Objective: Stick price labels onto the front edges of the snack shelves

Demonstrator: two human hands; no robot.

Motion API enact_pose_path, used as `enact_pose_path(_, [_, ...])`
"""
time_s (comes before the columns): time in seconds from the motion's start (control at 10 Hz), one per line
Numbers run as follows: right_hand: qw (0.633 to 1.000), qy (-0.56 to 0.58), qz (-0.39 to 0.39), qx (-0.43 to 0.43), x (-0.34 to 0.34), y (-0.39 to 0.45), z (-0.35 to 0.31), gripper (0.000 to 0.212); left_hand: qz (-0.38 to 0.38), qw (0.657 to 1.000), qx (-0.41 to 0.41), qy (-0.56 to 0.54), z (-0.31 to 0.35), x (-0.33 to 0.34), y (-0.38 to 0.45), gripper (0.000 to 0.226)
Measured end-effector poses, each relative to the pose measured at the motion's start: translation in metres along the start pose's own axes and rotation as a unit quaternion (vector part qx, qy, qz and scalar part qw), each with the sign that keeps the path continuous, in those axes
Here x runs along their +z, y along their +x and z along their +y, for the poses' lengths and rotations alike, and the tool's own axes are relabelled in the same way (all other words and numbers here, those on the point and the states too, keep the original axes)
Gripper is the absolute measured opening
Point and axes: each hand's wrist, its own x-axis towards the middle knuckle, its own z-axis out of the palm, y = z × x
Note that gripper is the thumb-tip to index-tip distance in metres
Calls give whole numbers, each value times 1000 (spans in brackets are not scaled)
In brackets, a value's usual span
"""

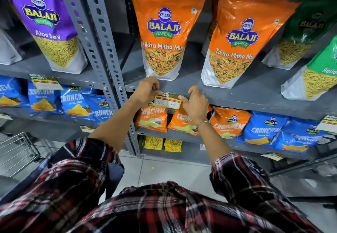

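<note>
Both hands pinch the price label (168,101) against the shelf edge (237,98), left hand (145,90) at its left end, right hand (196,103) at its right. Bare edge runs rightward beyond them.

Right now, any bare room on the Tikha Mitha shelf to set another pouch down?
Yes: bare grey shelf between the two Tikha Mitha Mix pouches, and a wider patch right of the second, before the green pouches. Crowded: the front edge below, where the left hand and right hand hold the price label, and the packed Crunchem row.
</note>
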Motion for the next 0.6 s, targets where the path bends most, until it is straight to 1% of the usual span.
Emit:
enact_pose_path(0.1, [1000, 18, -8, 2, -3, 0, 3, 31, -20, 999, 9, 33, 5, 1, -2, 26])
enact_pose_path(0.2, [999, 25, -30, -7, -11, -1, 9, 19, -24, 996, -5, 81, 16, 1, -7, 29])
enact_pose_path(0.3, [997, 36, -63, -31, -21, -9, 23, 16, 26, 993, -30, 108, 27, 2, -18, 26])
enact_pose_path(0.4, [997, -3, -50, -61, -43, -32, 36, 33, 67, 983, 16, 170, 58, 2, -39, 19])
enact_pose_path(0.5, [990, -57, 63, -112, -64, -42, 46, 51, 134, 966, 100, 198, 98, 0, -50, 38])
enact_pose_path(0.6, [973, -107, 167, -118, -99, -36, 44, 57, 197, 945, 171, 200, 146, -9, -54, 53])
